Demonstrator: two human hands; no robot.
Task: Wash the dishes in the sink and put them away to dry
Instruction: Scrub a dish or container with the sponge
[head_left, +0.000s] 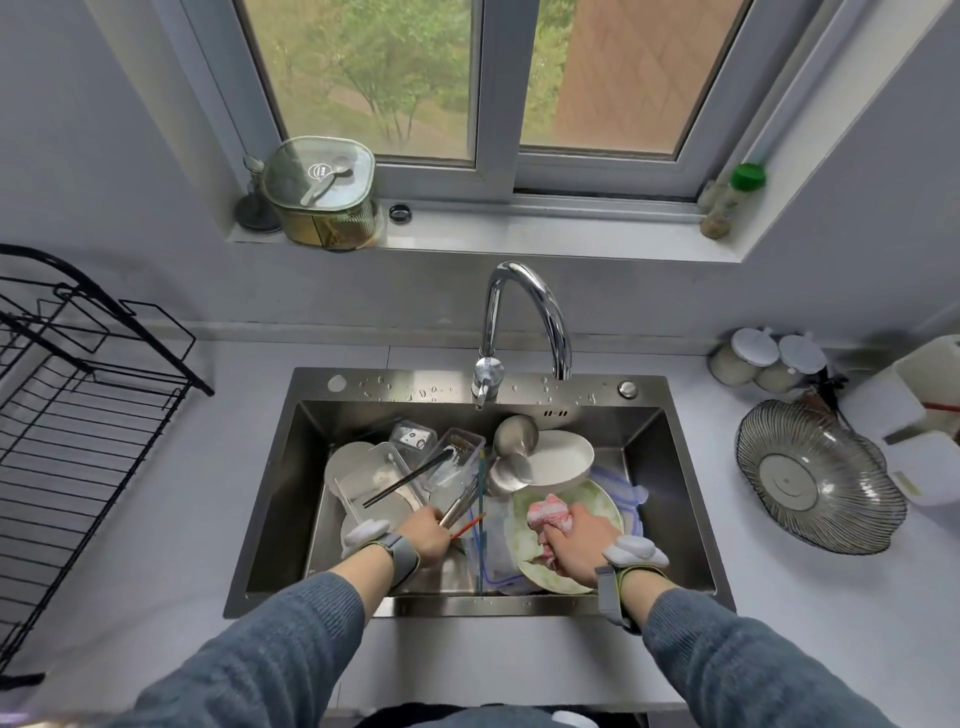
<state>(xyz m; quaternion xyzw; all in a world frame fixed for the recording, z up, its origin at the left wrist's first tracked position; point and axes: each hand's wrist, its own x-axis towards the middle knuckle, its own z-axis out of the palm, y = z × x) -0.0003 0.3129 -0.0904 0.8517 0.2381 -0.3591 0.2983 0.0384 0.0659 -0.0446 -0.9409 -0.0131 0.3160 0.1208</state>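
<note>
On your windowsill (519, 236): a green-tinted lidded container (321, 191) far left, with a dark round object just beside it on its left, a small black ring (400, 213) just to its right, and a green-capped bottle (732, 202) far right. Window (483, 78) shows trees and a brick-coloured wall outside. On your tabletop (779, 597), right side: a ribbed glass bowl (818, 478), two white-lidded jars (763, 358) behind it, touching, and white containers (924, 405) at the frame edge.

Materials, sink area
Sink (270, 467): brushed steel, matt, wet. Faucet (524, 317): polished chrome. Bowl (563, 460): glossy white ceramic. Cloth (548, 514): pink, nubbly. Drying rack (78, 415): black wire. Worktop (779, 597): smooth, matt, pale.
</note>
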